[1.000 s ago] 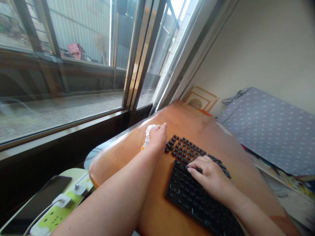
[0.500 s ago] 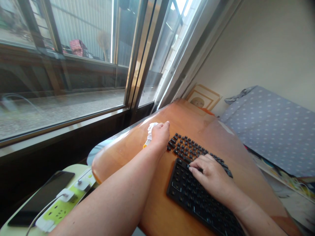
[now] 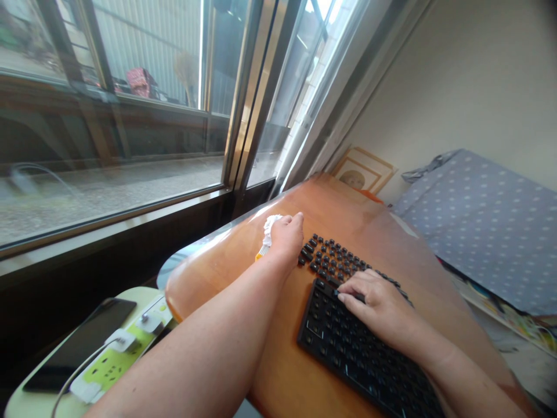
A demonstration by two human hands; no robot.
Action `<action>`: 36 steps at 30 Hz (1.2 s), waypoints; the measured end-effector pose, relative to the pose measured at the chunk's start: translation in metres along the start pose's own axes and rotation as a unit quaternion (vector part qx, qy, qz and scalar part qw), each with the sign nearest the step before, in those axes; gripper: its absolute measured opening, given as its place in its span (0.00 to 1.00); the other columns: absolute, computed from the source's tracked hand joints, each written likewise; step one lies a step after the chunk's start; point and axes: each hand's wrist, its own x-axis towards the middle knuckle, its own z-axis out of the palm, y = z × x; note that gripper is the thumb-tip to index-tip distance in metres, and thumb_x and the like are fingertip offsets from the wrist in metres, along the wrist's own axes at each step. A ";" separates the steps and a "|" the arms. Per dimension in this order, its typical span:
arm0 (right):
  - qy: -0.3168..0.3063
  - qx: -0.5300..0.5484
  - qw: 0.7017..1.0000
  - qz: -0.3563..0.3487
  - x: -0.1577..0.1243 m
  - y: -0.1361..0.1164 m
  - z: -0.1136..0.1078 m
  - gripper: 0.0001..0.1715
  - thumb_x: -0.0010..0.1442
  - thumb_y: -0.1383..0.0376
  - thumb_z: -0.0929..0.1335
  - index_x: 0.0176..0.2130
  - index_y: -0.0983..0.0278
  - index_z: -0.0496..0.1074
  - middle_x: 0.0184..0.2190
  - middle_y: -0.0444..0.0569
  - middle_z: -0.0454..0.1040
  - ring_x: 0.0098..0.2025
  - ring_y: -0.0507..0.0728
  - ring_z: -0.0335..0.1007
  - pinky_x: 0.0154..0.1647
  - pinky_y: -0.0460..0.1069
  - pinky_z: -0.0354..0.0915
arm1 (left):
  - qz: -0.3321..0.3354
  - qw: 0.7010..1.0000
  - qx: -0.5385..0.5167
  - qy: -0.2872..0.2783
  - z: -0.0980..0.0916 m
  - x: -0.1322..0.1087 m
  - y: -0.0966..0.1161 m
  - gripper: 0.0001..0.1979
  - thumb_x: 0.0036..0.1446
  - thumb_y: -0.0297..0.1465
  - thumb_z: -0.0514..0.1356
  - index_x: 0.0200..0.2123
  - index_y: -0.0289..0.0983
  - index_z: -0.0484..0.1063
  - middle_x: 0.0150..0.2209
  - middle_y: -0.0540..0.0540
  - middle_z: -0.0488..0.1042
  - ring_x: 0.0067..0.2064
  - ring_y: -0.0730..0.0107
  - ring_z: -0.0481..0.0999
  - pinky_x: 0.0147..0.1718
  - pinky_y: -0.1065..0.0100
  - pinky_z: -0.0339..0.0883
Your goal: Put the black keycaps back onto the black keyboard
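Observation:
A black keyboard (image 3: 348,354) lies at a slant on the wooden table, most of its key positions seemingly without caps. My right hand (image 3: 374,302) rests over its far left corner, thumb and forefinger pinched on what looks like a small black keycap (image 3: 336,294). Behind the keyboard, several loose black keycaps (image 3: 335,255) are laid out in rows. My left hand (image 3: 287,237) is closed at the left end of those rows; its fingertips face away, so its contents are hidden. Against its left side are a crumpled white tissue (image 3: 268,226) and a brush with pale bristles (image 3: 263,251).
The glossy wooden table (image 3: 209,278) runs along a window (image 3: 165,133). At lower left, a pale green stool top carries a dark phone (image 3: 78,348) and a green power strip (image 3: 107,368) with chargers. A dotted grey cloth (image 3: 483,226) covers something at right; a framed picture (image 3: 361,174) leans behind.
The view has shifted slightly, so everything appears a little to the right. Both hands keep nearly the same pose and place.

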 end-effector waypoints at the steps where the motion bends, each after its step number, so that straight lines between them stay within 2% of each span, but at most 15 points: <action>1: 0.000 -0.002 1.000 -0.002 0.000 -0.001 -0.001 0.12 0.67 0.63 0.66 0.34 0.59 0.77 0.35 0.48 0.77 0.41 0.58 0.69 0.44 0.54 0.63 | -0.001 1.000 0.001 -0.001 0.000 0.000 0.000 0.21 0.56 0.37 0.60 0.15 0.40 0.59 0.14 0.53 0.58 0.21 0.75 0.58 0.24 0.68 0.49; 10: 0.010 -0.016 1.000 0.004 0.001 -0.003 0.000 0.12 0.67 0.63 0.66 0.34 0.59 0.78 0.34 0.48 0.77 0.41 0.59 0.69 0.44 0.54 0.64 | 0.000 1.000 0.000 0.004 -0.001 -0.001 -0.001 0.20 0.55 0.37 0.60 0.15 0.40 0.60 0.15 0.52 0.59 0.23 0.73 0.60 0.24 0.68 0.51; 19: 0.031 -0.036 0.999 0.023 -0.004 -0.004 0.010 0.11 0.67 0.63 0.66 0.36 0.59 0.78 0.36 0.49 0.77 0.43 0.61 0.69 0.47 0.55 0.63 | 0.006 1.000 0.006 0.005 0.000 0.001 -0.002 0.21 0.56 0.36 0.61 0.14 0.39 0.59 0.15 0.53 0.59 0.23 0.73 0.59 0.26 0.68 0.51; 27: 0.060 -0.034 0.997 0.033 -0.009 -0.006 0.016 0.11 0.67 0.63 0.66 0.36 0.59 0.78 0.36 0.49 0.77 0.43 0.61 0.68 0.46 0.56 0.64 | 0.008 1.000 0.012 0.005 0.000 0.001 -0.003 0.21 0.57 0.37 0.61 0.14 0.40 0.60 0.15 0.53 0.58 0.24 0.72 0.60 0.27 0.67 0.52; 36: 0.054 -0.042 0.997 0.024 -0.009 -0.011 0.014 0.10 0.68 0.64 0.66 0.35 0.60 0.77 0.36 0.49 0.76 0.43 0.61 0.67 0.46 0.56 0.63 | 0.004 1.000 0.013 0.005 0.000 -0.001 -0.001 0.21 0.57 0.36 0.61 0.15 0.40 0.60 0.15 0.53 0.60 0.24 0.72 0.61 0.27 0.68 0.52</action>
